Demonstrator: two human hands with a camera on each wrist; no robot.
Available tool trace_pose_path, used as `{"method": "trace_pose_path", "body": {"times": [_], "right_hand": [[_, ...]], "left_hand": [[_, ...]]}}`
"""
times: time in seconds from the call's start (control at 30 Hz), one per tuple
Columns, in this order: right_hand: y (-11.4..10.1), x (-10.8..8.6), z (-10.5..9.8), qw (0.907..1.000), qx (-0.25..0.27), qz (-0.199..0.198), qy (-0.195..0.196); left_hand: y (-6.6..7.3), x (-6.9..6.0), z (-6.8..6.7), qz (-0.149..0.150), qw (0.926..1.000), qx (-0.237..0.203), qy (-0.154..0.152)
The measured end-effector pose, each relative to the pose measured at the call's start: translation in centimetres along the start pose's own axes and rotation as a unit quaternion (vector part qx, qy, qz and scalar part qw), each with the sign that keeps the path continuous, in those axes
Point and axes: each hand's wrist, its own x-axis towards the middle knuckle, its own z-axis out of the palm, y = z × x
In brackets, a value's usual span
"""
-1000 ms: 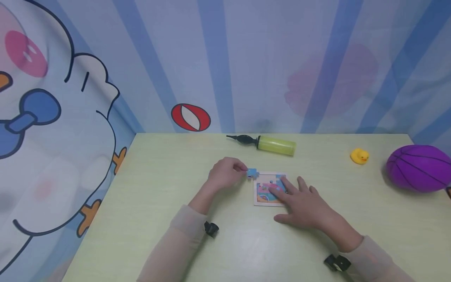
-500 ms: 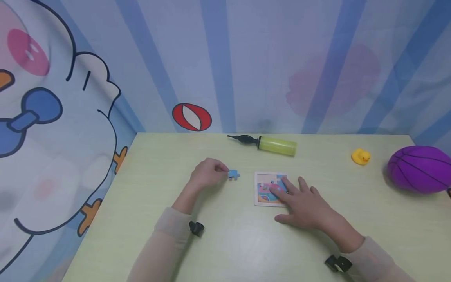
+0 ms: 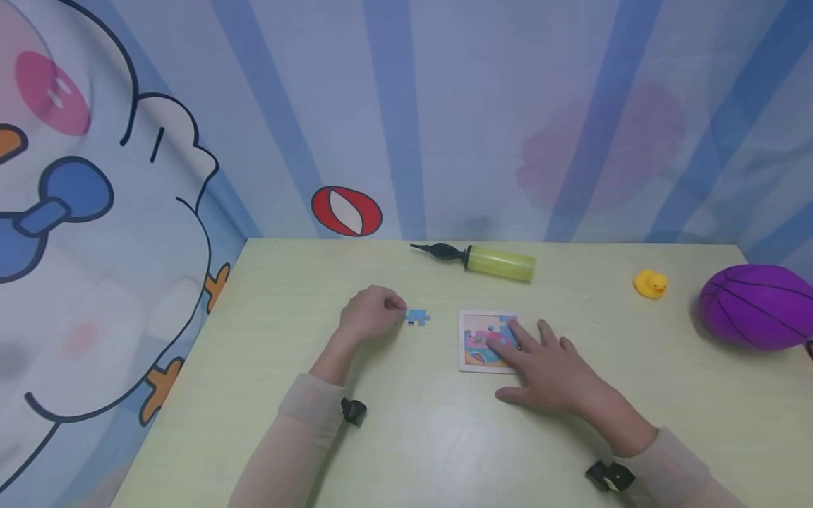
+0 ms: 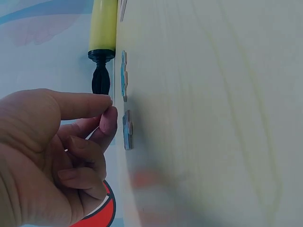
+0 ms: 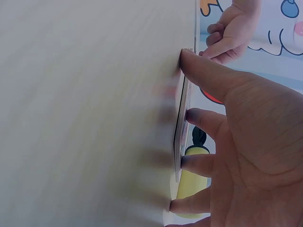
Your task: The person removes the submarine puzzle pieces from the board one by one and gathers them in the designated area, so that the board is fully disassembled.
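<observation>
A light blue jigsaw piece [image 3: 417,317] lies on the table beside my left hand [image 3: 372,312]. In the left wrist view my left thumb and forefinger meet at the tips with nothing visible between them, just off two low blue pieces [image 4: 124,75]; I cannot tell whether these are parts of one piece. The other left fingers are curled. My right hand [image 3: 551,367] spreads its fingers, with some fingertips resting on a small white-framed jigsaw puzzle [image 3: 473,367]. The puzzle picture is pink, blue and orange, and its upper left area is plain beige. Fingers hide its right side.
An air pump [image 3: 500,263] with a yellow-green barrel and black nozzle lies behind the puzzle. Toward the back right are a yellow rubber duck [image 3: 651,283] and a purple ball [image 3: 758,306]. A printed curtain [image 3: 457,127] stands along the table's back edge.
My left hand has carried the blue jigsaw piece leftward from the puzzle's upper left corner and let it go on the table. My right hand has stayed on the puzzle.
</observation>
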Motion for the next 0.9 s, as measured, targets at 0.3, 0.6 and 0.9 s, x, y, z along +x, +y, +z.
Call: {"method": "trace_pose_path", "body": {"times": [0.3, 0.6, 0.9], "right_hand": [[0.0, 0.0, 0.0, 1.0000, 0.001, -0.001, 0.000], [0.3, -0.3, 0.1, 0.9998, -0.007, -0.011, 0.012], [0.0, -1.9, -0.2, 0.9999, 0.003, -0.010, 0.006]], "left_hand": [[1.1, -0.2, 0.1, 0.012, 0.9999, -0.011, 0.001], [3.2, -0.2, 1.3, 0.078, 0.9963, -0.027, -0.024], [5.7, 0.0, 3.1, 0.134, 0.9898, -0.020, -0.045]]}}
